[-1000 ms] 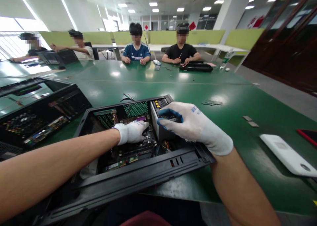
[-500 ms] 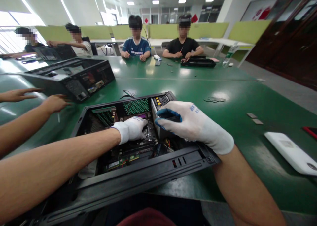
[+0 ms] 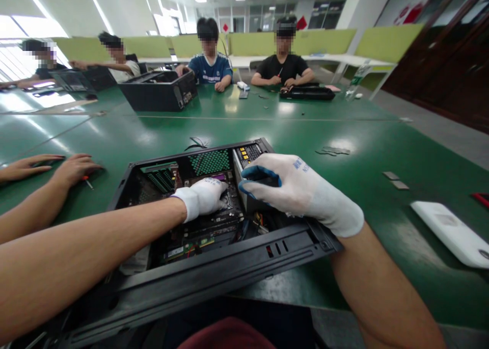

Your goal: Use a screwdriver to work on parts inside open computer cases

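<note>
An open black computer case (image 3: 214,267) lies on its side in front of me, its motherboard (image 3: 202,226) facing up. My left hand (image 3: 204,196), in a white glove, reaches inside. Its fingers are bent together at the metal CPU socket (image 3: 229,197); whatever is at their tips is hidden. My right hand (image 3: 294,183), in a white glove with blue fingertips, rests over the power supply (image 3: 248,158) and the case's right end. Thumb and fingers are curved and apart, with no object visible between them. A green memory stick (image 3: 191,248) sits in the board near the front side.
A co-worker's hands (image 3: 72,170) lie on the green table (image 3: 344,226) at left, by a red-handled screwdriver (image 3: 87,181). Another computer case (image 3: 160,91) stands farther back. Metal plates (image 3: 332,151) and a white device (image 3: 451,232) lie at right. People sit across the table.
The other computer case has moved away across the table toward the person in blue, whose hand is now at it. The co-worker's hands at left have lowered to the table. My hands hold their places.
</note>
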Demonstrator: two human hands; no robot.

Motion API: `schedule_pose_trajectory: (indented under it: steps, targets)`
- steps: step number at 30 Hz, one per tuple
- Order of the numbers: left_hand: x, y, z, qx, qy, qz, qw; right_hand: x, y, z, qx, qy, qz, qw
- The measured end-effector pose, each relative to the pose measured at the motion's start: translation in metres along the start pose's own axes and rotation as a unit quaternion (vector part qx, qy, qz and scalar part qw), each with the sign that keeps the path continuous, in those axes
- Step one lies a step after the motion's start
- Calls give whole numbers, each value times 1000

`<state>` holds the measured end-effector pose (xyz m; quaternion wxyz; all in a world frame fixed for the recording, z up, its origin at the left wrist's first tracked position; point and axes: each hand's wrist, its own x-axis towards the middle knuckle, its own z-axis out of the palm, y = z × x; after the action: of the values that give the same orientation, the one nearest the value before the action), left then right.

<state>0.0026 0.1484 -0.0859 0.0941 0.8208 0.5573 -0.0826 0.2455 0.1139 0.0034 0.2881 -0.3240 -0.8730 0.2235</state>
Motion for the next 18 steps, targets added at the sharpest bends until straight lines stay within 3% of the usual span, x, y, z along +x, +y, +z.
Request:
schedule_pose_trajectory:
  steps: [18]
  targets:
    - [0,2,-5,5,-1,-7,1000,0,-4,-1,-7,-1,-2,1000]
